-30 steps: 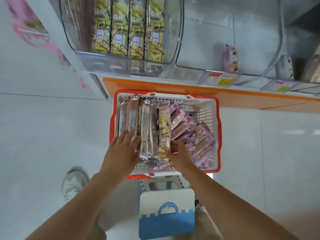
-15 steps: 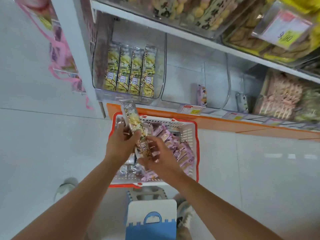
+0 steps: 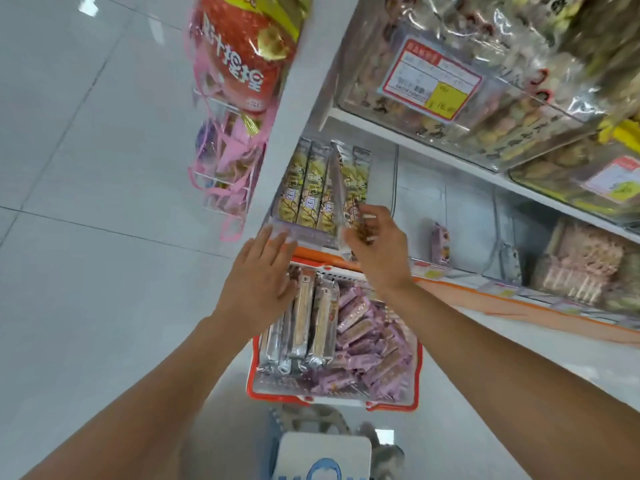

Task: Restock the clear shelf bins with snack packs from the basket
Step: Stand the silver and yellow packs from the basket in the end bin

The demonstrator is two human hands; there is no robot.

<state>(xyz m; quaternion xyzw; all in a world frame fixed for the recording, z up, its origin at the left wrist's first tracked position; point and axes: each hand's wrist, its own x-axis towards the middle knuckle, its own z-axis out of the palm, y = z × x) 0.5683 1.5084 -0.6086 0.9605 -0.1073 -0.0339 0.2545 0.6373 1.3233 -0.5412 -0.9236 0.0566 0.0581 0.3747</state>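
My right hand [image 3: 375, 249] grips the lower end of a long yellow snack pack [image 3: 337, 183] and holds it upright inside the clear shelf bin [image 3: 298, 233], beside several like packs [image 3: 310, 188] standing there. My left hand [image 3: 261, 284] hovers flat with straight fingers just below the bin's front lip, holding nothing. Below both hands sits the red-rimmed white basket [image 3: 332, 398]. It holds long silver packs [image 3: 304, 323] on the left and a heap of purple packs [image 3: 372, 355] on the right.
A second clear bin [image 3: 446, 209] to the right holds one purple pack [image 3: 440, 243]. An upper shelf carries clear tubs of sweets with a price label [image 3: 431, 77]. Bagged goods hang on a wire rack [image 3: 239, 81] at the left. A blue-white stool [image 3: 323, 455] stands under the basket.
My right hand has lifted the yellow pack from above the basket up into the left bin. My left hand has let go of the pack and now hovers open below the bin.
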